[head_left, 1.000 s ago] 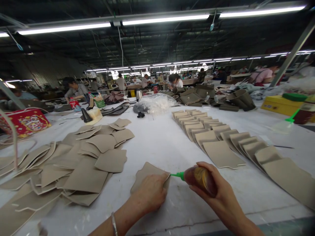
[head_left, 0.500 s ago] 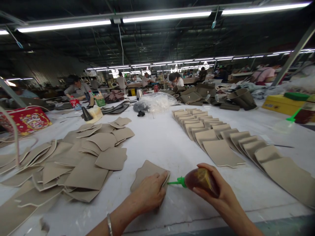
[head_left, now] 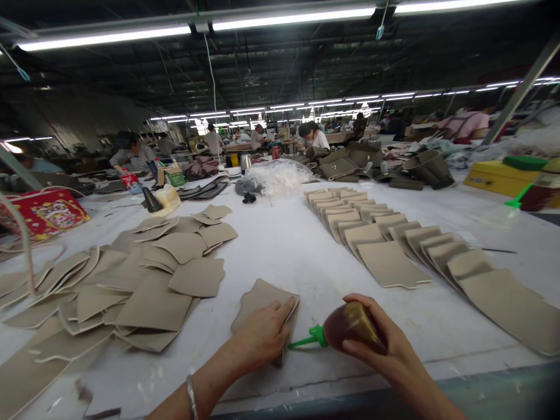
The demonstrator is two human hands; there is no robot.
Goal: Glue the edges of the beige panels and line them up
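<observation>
Loving greyish-beige on the pieces, bright green nozzle, reddish-brown bottle, busy multicolour print on the red box, maybe checks on that blurry shirt.

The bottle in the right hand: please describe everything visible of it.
The bottle is rounded, dark reddish-brown with a yellowish patch, and looks like glossy plastic. A green cap narrows into a thin nozzle. The right hand grips it nearly sideways, nozzle pointing left and slightly down, its tip at the edge of the beige piece; whether they touch is unclear.
</observation>
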